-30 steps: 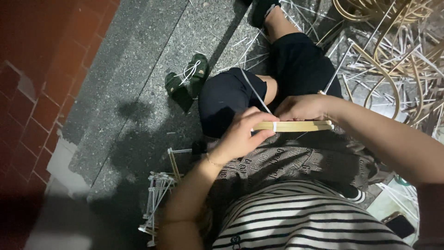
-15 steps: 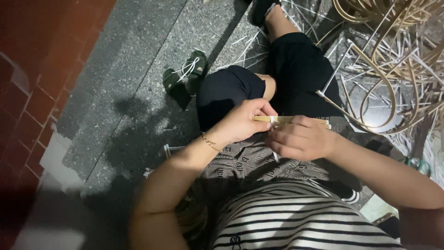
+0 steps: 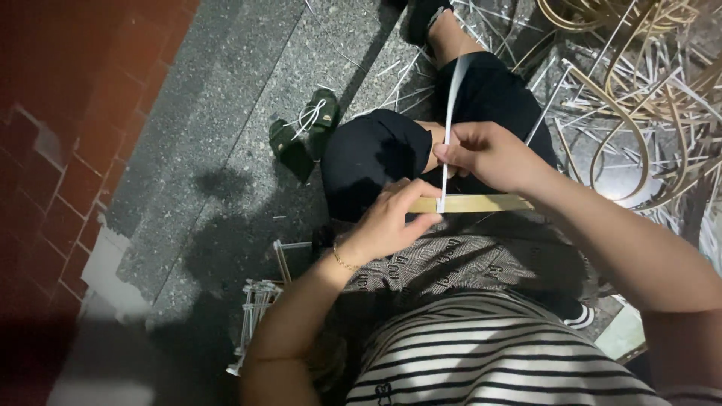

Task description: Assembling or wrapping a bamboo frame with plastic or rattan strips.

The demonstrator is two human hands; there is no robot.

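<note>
White strip [image 3: 450, 113] now pulled upward by right hand [image 3: 485, 154] (previously lower).

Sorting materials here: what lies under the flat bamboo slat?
Under the bamboo slat lie a patterned cloth and the dark-trousered knee. The left hand covers its near end.

Open stone floor [image 3: 226, 150] fills the upper left of the frame, broken only by a green shoe [image 3: 304, 131]. At right, a tangle of cane strips [image 3: 639, 98] crowds the floor beside the knees [image 3: 376, 150]. At lower left, a small white frame [image 3: 252, 319] lies near the elbow.
</note>
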